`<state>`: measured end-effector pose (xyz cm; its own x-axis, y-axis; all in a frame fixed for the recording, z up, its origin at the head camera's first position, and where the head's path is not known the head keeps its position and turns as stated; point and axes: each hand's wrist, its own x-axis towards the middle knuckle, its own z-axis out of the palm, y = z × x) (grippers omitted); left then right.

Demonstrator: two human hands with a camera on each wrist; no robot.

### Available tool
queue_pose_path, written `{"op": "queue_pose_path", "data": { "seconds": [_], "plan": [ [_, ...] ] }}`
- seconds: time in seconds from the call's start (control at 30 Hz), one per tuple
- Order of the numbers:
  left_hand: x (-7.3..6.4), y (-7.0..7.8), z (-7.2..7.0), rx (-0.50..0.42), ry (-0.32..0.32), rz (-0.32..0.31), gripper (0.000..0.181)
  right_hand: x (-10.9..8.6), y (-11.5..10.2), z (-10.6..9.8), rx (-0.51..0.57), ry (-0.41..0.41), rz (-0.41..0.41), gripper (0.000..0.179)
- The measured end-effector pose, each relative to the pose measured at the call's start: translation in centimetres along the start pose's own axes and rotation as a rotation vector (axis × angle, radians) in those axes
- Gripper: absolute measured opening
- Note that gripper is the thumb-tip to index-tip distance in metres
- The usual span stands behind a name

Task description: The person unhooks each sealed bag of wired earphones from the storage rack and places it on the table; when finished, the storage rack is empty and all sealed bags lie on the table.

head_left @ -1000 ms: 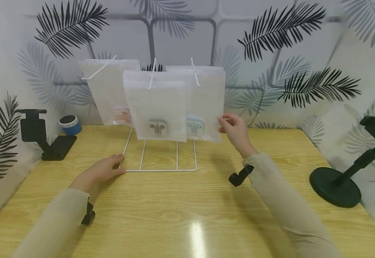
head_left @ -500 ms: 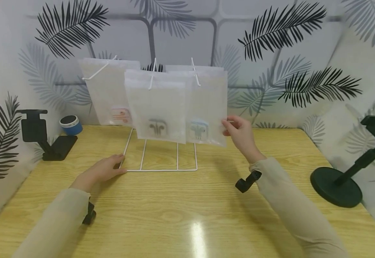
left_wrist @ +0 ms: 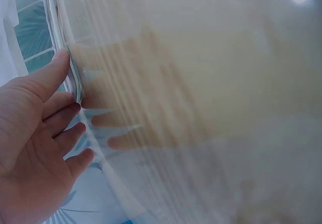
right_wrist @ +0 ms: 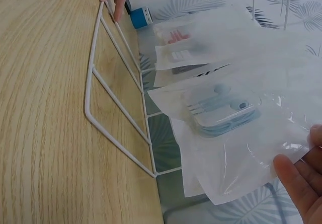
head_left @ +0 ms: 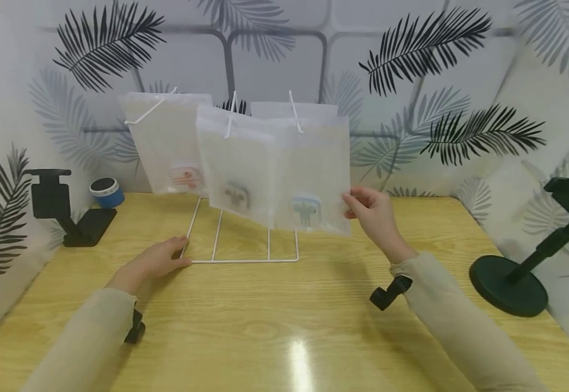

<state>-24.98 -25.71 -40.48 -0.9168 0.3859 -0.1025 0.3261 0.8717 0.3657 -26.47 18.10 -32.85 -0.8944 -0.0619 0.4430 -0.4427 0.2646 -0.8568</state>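
Note:
My left hand (head_left: pixel 154 257) grips the side wire of a white wire display rack (head_left: pixel 245 262) near its front left corner. In the left wrist view, the thumb and fingers of that hand (left_wrist: pixel 30 128) close around the wire, mirrored in the glossy table. My right hand (head_left: pixel 375 218) pinches the right edge of a translucent white bag (head_left: pixel 316 163) at the right hook. Pale blue earphones (right_wrist: pixel 221 113) in a clear case lie inside it. A bag with dark earphones (head_left: pixel 230 169) hangs at the middle hook, tilted and touching the right one. Another bag with pinkish-red earphones (head_left: pixel 167 141) hangs left.
A black phone stand (head_left: pixel 51 198) and a blue round speaker (head_left: pixel 107 193) stand at the back left of the wooden table (head_left: pixel 245 326). Another black stand (head_left: pixel 509 283) is at the right. A leaf-patterned wall (head_left: pixel 412 109) rises behind the rack.
My right hand has moved right and lower, drawing the front right bag forward along its hook and apart from those behind. The middle bag has swung askew. My left hand stays on the rack.

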Motion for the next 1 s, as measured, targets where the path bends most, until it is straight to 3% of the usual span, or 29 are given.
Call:
{"op": "queue_pose_path", "data": {
  "seconds": [0.33, 1.0],
  "plan": [
    [-0.2, -0.1, 0.0, -0.001, -0.003, -0.004, 0.063, -1.3, -1.1, -0.7, -0.028, -0.019, -0.036, 0.019],
    [-0.2, 0.1, 0.1, -0.006, -0.006, 0.003, 0.063, -3.1, -2.3, -1.8, -0.043, 0.022, -0.068, 0.017]
  ]
}}
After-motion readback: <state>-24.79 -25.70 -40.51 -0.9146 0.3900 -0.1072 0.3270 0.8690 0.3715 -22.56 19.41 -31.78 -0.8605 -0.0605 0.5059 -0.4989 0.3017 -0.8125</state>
